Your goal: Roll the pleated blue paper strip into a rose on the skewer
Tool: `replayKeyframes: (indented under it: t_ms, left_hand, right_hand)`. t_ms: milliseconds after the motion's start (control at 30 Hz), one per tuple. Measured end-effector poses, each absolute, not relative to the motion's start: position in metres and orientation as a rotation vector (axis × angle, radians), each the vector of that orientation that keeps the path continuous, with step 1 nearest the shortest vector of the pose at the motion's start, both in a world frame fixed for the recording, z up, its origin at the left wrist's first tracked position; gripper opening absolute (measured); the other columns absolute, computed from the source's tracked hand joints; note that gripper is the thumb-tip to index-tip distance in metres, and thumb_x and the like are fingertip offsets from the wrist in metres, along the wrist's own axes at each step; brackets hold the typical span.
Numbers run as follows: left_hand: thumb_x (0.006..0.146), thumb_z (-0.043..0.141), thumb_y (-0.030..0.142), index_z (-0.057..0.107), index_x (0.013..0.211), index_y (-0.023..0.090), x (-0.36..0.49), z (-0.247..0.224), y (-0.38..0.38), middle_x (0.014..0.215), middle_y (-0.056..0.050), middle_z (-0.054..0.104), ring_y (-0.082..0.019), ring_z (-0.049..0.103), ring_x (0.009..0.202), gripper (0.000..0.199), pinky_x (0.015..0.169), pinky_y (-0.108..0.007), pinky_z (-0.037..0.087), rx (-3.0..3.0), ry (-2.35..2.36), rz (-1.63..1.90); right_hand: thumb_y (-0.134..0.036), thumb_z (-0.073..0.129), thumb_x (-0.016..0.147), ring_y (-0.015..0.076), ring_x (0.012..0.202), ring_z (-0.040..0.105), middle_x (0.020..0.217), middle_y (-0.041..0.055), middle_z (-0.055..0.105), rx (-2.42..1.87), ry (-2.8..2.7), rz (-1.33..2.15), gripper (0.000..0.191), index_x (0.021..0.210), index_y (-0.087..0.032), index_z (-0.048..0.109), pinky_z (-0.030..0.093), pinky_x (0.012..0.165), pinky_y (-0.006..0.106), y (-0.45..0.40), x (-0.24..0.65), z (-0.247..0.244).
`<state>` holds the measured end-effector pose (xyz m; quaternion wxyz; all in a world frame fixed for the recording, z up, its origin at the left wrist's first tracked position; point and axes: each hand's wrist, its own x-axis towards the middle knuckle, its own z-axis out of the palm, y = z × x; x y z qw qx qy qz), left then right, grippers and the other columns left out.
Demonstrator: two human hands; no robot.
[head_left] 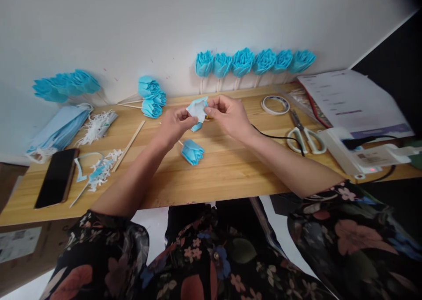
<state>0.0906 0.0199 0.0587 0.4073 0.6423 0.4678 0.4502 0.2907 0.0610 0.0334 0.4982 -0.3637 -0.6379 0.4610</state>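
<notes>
Between my two hands, above the middle of the table, is a small blue-and-white fabric petal (198, 109), its white side facing me. My left hand (176, 123) pinches its lower left edge between thumb and fingers. On the other side my right hand (227, 114) grips the right edge, also closed. Just below and behind the petal a bit of another blue piece (197, 127) shows, partly hidden. A blue fabric flower (193, 152) with a thin stick stem lies on the table nearer to me.
Several blue flowers on sticks lean on the wall (243, 62), with more at left (66, 85) and centre-left (151, 96). Face masks (59, 128), a phone (56, 178) and scraps (100, 170) lie left. Tape (275, 105), scissors (305, 135), a power strip (346, 152) and papers (356, 97) sit right.
</notes>
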Motion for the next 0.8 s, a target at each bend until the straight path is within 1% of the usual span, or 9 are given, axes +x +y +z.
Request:
replayKeyframes:
  t_ms: [100, 167, 267, 367, 433, 500, 600, 700, 800]
  left_hand:
    - [0.072, 0.074, 0.031, 0.060, 0.062, 0.020, 0.083, 0.061, 0.024, 0.066, 0.001, 0.056, -0.015, 0.049, 0.067, 0.021, 0.065, -0.028, 0.041, 1.609, 1.128, 1.138]
    - [0.073, 0.076, 0.034, 0.058, 0.060, 0.020, 0.079, 0.062, 0.026, 0.065, 0.000, 0.055, -0.015, 0.049, 0.067, 0.026, 0.065, -0.029, 0.041, 1.607, 1.109, 1.148]
    - [0.084, 0.080, 0.046, 0.058, 0.063, 0.021, 0.075, 0.065, 0.026, 0.066, -0.001, 0.057, -0.016, 0.049, 0.068, 0.039, 0.067, -0.029, 0.042, 1.670, 1.118, 1.151]
    - [0.098, 0.074, 0.064, 0.060, 0.068, 0.021, 0.075, 0.064, 0.025, 0.069, -0.002, 0.058, -0.018, 0.052, 0.071, 0.054, 0.068, -0.031, 0.042, 1.764, 1.148, 1.124]
    - [0.099, 0.073, 0.070, 0.059, 0.068, 0.021, 0.077, 0.062, 0.024, 0.069, -0.002, 0.057, -0.017, 0.050, 0.070, 0.059, 0.066, -0.031, 0.038, 1.798, 1.174, 1.099]
    - [0.094, 0.078, 0.069, 0.060, 0.069, 0.021, 0.079, 0.058, 0.023, 0.068, 0.000, 0.053, -0.016, 0.044, 0.067, 0.057, 0.063, -0.031, 0.032, 1.796, 1.192, 1.063]
    - [0.087, 0.083, 0.060, 0.060, 0.069, 0.021, 0.080, 0.056, 0.019, 0.066, 0.002, 0.048, -0.014, 0.038, 0.064, 0.049, 0.062, -0.030, 0.027, 1.748, 1.188, 1.044]
    - [0.085, 0.082, 0.056, 0.057, 0.064, 0.021, 0.074, 0.060, 0.012, 0.066, 0.002, 0.048, -0.014, 0.039, 0.065, 0.048, 0.063, -0.030, 0.029, 1.728, 1.166, 1.000]
    - [0.090, 0.081, 0.061, 0.062, 0.068, 0.021, 0.063, 0.065, 0.007, 0.066, 0.000, 0.054, -0.016, 0.046, 0.065, 0.049, 0.063, -0.030, 0.035, 1.744, 1.170, 0.929]
  right_hand:
    - [-0.036, 0.091, 0.084, 0.0165, 0.078, 0.063, 0.081, -0.0013, 0.070, -0.846, -1.597, 1.114, 0.027, 0.085, -0.023, 0.066, 0.052, 0.075, 0.033, 0.061, 0.295, 0.039]
    - [-0.035, 0.090, 0.084, 0.0159, 0.078, 0.062, 0.082, -0.0011, 0.070, -0.837, -1.596, 1.131, 0.026, 0.085, -0.023, 0.067, 0.051, 0.073, 0.032, 0.060, 0.297, 0.043]
    - [-0.038, 0.090, 0.084, 0.0146, 0.076, 0.060, 0.079, -0.0023, 0.067, -0.854, -1.568, 1.157, 0.029, 0.084, -0.023, 0.065, 0.051, 0.073, 0.031, 0.058, 0.299, 0.049]
    - [-0.040, 0.091, 0.084, 0.0136, 0.075, 0.057, 0.077, -0.0034, 0.063, -0.896, -1.515, 1.171, 0.030, 0.084, -0.023, 0.066, 0.050, 0.071, 0.030, 0.055, 0.301, 0.053]
    - [-0.039, 0.091, 0.083, 0.0131, 0.074, 0.055, 0.076, -0.0035, 0.062, -0.918, -1.480, 1.189, 0.029, 0.084, -0.023, 0.068, 0.048, 0.069, 0.029, 0.052, 0.301, 0.055]
    - [-0.039, 0.091, 0.082, 0.0130, 0.072, 0.054, 0.074, -0.0036, 0.062, -0.937, -1.457, 1.218, 0.028, 0.082, -0.023, 0.068, 0.047, 0.069, 0.029, 0.050, 0.300, 0.055]
    - [-0.037, 0.092, 0.079, 0.0127, 0.071, 0.053, 0.071, -0.0039, 0.062, -0.949, -1.424, 1.267, 0.027, 0.080, -0.022, 0.069, 0.046, 0.069, 0.030, 0.047, 0.299, 0.055]
    - [-0.033, 0.092, 0.073, 0.0117, 0.071, 0.053, 0.073, -0.0034, 0.065, -0.930, -1.404, 1.356, 0.024, 0.078, -0.021, 0.072, 0.046, 0.071, 0.030, 0.042, 0.302, 0.055]
    - [-0.032, 0.093, 0.072, 0.0115, 0.071, 0.054, 0.074, -0.0033, 0.065, -0.912, -1.350, 1.469, 0.025, 0.077, -0.022, 0.071, 0.046, 0.073, 0.030, 0.038, 0.307, 0.056]
